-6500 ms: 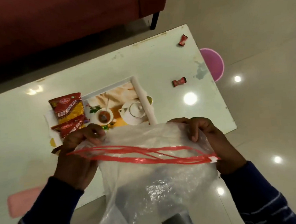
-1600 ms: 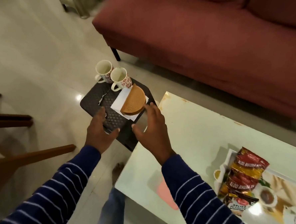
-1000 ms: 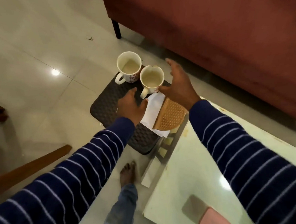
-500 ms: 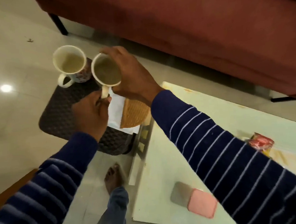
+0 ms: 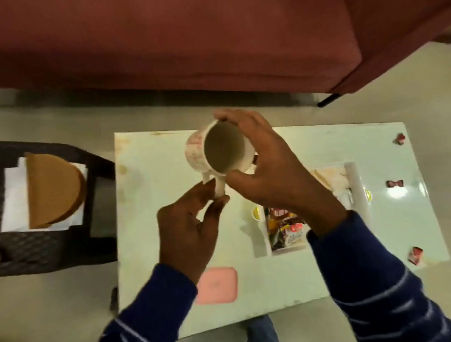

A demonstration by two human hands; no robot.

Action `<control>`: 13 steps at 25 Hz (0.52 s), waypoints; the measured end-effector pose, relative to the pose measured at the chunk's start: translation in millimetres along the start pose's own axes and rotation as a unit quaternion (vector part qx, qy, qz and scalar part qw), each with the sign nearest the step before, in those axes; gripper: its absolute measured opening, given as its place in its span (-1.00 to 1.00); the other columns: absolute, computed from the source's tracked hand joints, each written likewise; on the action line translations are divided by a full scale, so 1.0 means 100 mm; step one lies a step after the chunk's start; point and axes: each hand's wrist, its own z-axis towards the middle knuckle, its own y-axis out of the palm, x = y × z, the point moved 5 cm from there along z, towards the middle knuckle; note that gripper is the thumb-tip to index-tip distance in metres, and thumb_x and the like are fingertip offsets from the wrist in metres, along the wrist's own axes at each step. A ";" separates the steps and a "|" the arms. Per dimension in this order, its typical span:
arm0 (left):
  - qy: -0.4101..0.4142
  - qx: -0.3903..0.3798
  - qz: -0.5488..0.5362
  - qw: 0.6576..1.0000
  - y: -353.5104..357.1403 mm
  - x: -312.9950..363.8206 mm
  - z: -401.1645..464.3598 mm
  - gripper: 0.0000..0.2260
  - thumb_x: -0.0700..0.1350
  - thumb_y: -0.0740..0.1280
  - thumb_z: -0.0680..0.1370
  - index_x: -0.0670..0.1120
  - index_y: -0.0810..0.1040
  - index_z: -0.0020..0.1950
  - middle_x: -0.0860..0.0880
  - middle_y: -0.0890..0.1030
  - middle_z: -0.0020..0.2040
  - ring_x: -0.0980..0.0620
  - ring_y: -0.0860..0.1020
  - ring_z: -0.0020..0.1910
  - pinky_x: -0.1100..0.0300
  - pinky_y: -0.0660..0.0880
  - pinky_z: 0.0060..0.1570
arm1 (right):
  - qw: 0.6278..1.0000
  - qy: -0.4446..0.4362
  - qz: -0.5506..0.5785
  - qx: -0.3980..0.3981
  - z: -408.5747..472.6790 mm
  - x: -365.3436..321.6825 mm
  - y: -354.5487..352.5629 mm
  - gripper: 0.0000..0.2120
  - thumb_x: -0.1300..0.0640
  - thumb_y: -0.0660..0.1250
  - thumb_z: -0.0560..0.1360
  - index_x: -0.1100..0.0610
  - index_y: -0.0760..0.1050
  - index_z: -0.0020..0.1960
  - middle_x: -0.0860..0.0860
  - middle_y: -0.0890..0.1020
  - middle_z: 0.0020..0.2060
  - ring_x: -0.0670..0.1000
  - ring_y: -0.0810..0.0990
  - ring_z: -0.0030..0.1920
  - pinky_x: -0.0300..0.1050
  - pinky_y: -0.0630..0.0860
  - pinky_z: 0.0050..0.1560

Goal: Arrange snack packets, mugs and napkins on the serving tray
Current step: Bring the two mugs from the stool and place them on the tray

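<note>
both hands grip the empty mug (image 5: 219,151); snack packets (image 5: 284,226) lie in the tray (image 5: 353,179)

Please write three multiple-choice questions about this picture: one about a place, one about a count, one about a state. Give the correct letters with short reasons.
1. Where do the napkins lie?
A. on the dark stool beside the table
B. on the serving tray
C. on the sofa

2. How many small red wrapped sweets lie on the white table?
A. one
B. three
C. five

3. How is the mug held?
A. standing on the table, untouched
B. lifted and tilted, both hands on it
C. upside down on the tray

Answers:
1 A: they rest on the stool, under a brown half-round holder.
2 B: three show near the table's right edge.
3 B: the left hand pinches the handle, the right hand grips the rim.
</note>
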 end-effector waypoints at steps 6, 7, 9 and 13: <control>-0.162 -0.117 -0.207 0.958 1.96 0.67 -0.67 -0.81 -0.38 0.41 0.49 -0.08 0.68 -0.11 0.20 0.64 -0.26 0.27 0.59 -0.22 0.41 0.47 -0.10 | 0.966 0.177 -0.061 0.179 -1.09 1.30 -1.07 -0.29 -0.21 0.50 0.35 -0.19 0.28 0.41 -0.05 0.37 0.38 -0.12 0.38 0.20 -0.43 0.37 -0.01; -0.155 -0.132 -0.198 0.959 2.23 0.79 -0.78 -0.80 -0.37 0.40 0.49 -0.06 0.65 -0.16 0.22 0.60 -0.31 0.26 0.57 -0.26 0.39 0.47 -0.14 | 0.958 0.191 -0.082 0.198 -1.23 1.50 -1.23 -0.28 -0.17 0.53 0.34 -0.17 0.29 0.40 -0.02 0.40 0.34 -0.08 0.43 0.18 -0.38 0.42 0.00; -0.141 -0.159 -0.187 0.959 2.73 0.94 -0.95 -0.87 -0.29 0.40 0.49 -0.07 0.66 -0.12 0.20 0.62 -0.28 0.26 0.57 -0.24 0.35 0.50 -0.12 | 0.951 0.212 -0.095 0.206 -1.44 1.88 -1.51 -0.21 -0.10 0.59 0.28 -0.11 0.28 0.41 -0.02 0.46 0.30 -0.10 0.43 0.15 -0.49 0.32 -0.11; -0.106 -0.201 -0.172 0.959 3.43 0.99 -1.00 -0.76 -0.14 0.51 0.47 0.23 0.65 -0.05 0.36 0.64 -0.09 0.29 0.62 0.00 0.21 0.56 0.09 | 0.960 0.204 -0.128 0.140 -1.58 2.58 -1.93 -0.17 -0.04 0.66 0.14 0.03 0.38 0.31 0.01 0.46 0.24 -0.12 0.39 0.09 -0.60 0.27 -0.22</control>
